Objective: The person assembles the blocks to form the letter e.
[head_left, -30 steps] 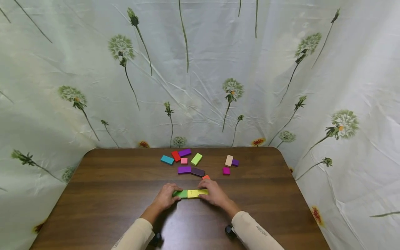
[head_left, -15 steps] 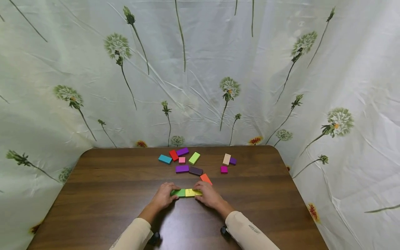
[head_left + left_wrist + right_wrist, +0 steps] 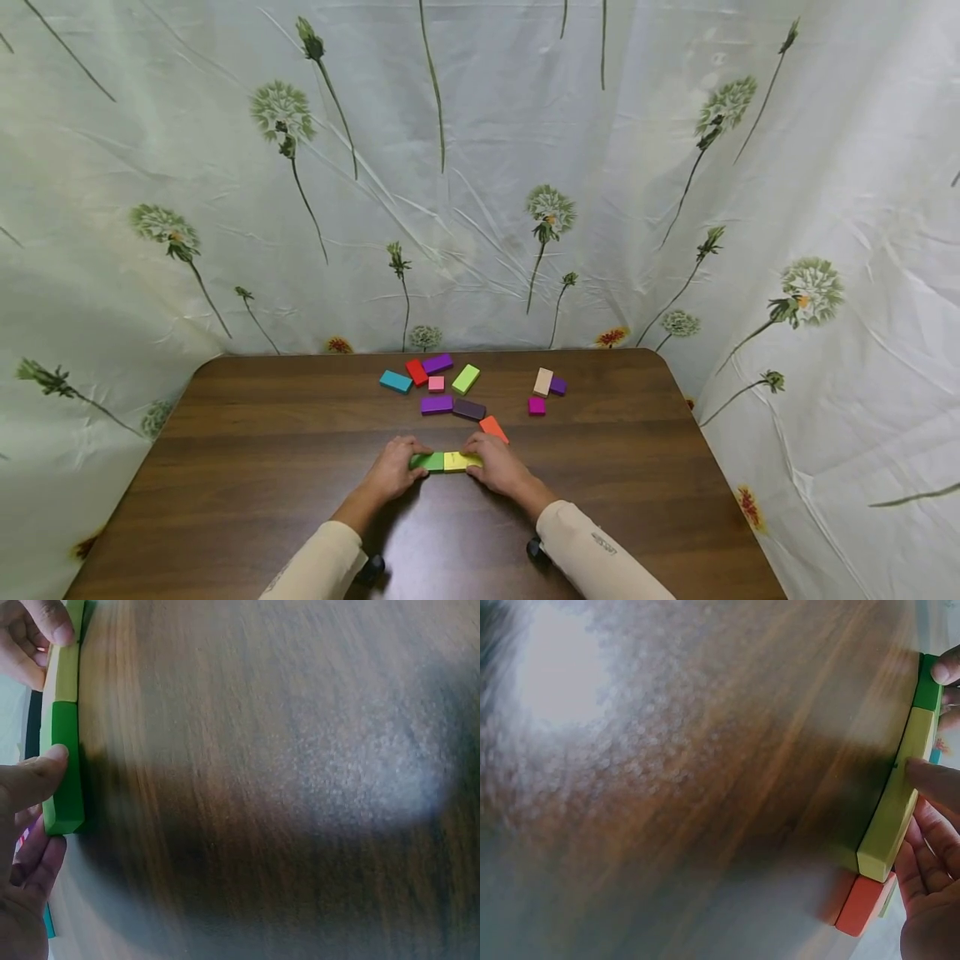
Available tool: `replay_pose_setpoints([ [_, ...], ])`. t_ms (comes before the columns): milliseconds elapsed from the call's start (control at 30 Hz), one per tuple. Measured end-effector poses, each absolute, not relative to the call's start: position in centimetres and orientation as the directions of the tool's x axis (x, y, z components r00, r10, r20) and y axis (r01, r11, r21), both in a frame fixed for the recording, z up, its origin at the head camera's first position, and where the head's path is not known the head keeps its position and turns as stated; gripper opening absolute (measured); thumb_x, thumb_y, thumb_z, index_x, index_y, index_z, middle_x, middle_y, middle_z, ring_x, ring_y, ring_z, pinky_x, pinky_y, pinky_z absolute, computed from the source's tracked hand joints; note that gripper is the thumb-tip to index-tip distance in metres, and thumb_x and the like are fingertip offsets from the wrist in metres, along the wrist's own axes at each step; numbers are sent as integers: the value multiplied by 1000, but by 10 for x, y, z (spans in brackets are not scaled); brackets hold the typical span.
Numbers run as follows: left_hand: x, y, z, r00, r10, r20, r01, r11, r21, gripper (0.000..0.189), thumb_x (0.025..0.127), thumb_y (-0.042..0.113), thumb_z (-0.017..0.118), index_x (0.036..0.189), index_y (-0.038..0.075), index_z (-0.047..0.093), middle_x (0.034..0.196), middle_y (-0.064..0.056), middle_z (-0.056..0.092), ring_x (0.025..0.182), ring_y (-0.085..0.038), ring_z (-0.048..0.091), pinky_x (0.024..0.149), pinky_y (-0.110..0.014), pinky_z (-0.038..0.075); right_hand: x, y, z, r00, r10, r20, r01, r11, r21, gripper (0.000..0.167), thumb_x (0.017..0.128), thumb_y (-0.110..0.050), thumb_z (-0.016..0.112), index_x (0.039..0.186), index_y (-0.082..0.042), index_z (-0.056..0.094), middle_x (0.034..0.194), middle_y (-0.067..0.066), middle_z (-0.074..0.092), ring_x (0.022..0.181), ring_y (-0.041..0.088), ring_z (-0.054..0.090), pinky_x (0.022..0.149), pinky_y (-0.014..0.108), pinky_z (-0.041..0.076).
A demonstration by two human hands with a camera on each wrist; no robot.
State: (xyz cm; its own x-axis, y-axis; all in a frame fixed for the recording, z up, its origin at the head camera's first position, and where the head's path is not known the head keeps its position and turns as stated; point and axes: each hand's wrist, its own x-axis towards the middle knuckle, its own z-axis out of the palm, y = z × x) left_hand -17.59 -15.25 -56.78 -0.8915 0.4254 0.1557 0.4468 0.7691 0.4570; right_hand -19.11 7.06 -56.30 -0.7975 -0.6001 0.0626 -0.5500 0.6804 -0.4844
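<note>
Green block (image 3: pixel 431 461) and yellow block (image 3: pixel 455 461) lie end to end in one straight row, mid-table, ends touching. Left hand (image 3: pixel 392 467) pinches the green one, thumb on the near long side, fingers on the far side; right hand (image 3: pixel 498 467) clamps the yellow one likewise. Orange block (image 3: pixel 494 428) sits tilted just beyond the right fingers; dark block (image 3: pixel 469 409) farther back. Table (image 3: pixel 637 475): brown wood stretches from both hands to well-separated side edges, and nearer toward the sleeves (image 3: pixel 600 554). Far edge, round-cornered, meets the hanging flowered cloth (image 3: pixel 480 208).
</note>
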Motion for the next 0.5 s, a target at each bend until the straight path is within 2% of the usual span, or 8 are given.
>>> replay_pose_setpoints([
  [500, -174, -152, -568, -893, 432, 122, 439, 784, 438, 27, 75, 6, 79, 101, 3, 71, 94, -7, 64, 91, -28, 59, 81, -43, 49, -191, 70, -561, -803, -594, 52, -537, 682, -496, 24, 83, -9, 74, 106, -1, 72, 102, 6, 65, 99, 22, 61, 88, 31, 48],
])
